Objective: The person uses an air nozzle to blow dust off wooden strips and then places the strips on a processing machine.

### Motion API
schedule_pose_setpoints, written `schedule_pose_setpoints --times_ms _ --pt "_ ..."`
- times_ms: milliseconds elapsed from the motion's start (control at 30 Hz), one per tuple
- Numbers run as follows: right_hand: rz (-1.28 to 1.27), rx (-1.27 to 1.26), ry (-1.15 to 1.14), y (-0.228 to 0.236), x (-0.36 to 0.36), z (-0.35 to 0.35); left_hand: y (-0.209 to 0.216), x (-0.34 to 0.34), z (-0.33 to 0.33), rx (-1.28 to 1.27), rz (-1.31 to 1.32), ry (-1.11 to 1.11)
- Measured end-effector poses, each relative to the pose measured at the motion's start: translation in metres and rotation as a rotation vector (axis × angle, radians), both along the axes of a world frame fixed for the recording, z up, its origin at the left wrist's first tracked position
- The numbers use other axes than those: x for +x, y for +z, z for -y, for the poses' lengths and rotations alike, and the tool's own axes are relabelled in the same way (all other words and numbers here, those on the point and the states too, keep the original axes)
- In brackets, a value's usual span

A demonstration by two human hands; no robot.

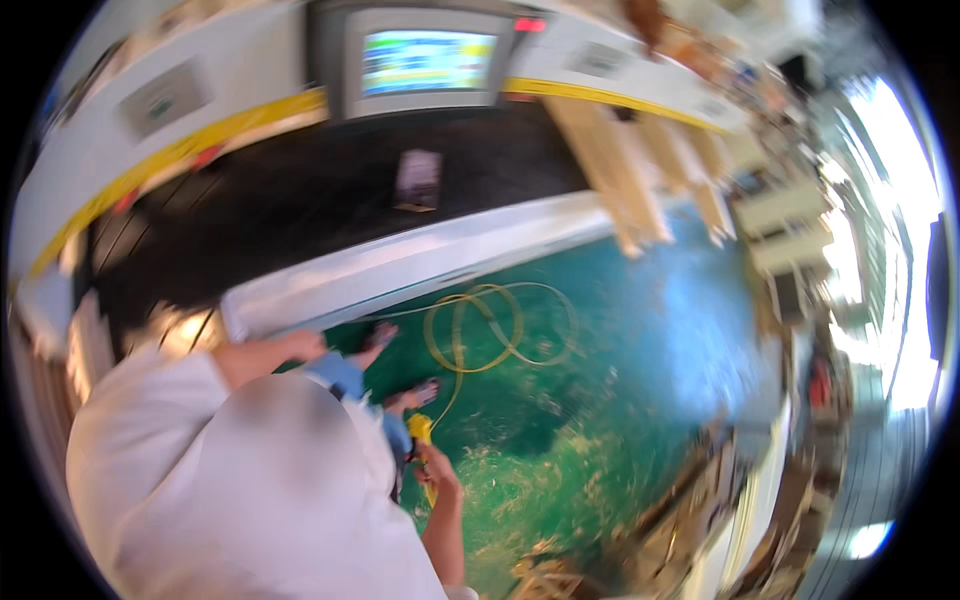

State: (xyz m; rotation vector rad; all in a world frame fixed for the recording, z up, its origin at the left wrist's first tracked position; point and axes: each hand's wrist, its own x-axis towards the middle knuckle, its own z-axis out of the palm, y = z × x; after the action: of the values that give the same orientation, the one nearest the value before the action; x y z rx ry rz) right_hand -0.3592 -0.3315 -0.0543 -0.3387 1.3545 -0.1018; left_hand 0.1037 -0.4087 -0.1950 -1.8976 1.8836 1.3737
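Note:
My right hand (pixel 436 468) is low beside my right leg, with its fingers closed round a yellow air gun (pixel 421 430). A thin yellow hose (pixel 455 395) runs from the air gun up to loose loops on the green floor. My left hand (pixel 306 345) is at my left side, in front of my blue trousers and near the end of a long white machine edge (pixel 400 262). Blur smears its fingers, and I see nothing in it.
Beyond the white edge lies a dark machine bed (pixel 330 205) with a small box-like block (pixel 418 180) on it. A lit screen (pixel 428 62) stands above. Pale beams (pixel 610 170) jut out at the right. Scrap wood (pixel 690 510) and shavings litter the lower right floor.

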Motion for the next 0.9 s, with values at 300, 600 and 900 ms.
schedule_pose_setpoints --times_ms 300,600,900 --pt "-0.208 -0.038 0.155 0.005 -0.002 -0.006 0.016 -0.012 -0.018 0.101 -0.002 0.169" --pt "-0.35 -0.122 0.252 0.024 -0.018 -0.019 0.022 -0.006 -0.02 0.138 0.028 0.224" --pt "-0.457 -0.148 0.255 0.052 -0.001 -0.028 0.025 0.003 -0.019 0.137 0.025 0.279"
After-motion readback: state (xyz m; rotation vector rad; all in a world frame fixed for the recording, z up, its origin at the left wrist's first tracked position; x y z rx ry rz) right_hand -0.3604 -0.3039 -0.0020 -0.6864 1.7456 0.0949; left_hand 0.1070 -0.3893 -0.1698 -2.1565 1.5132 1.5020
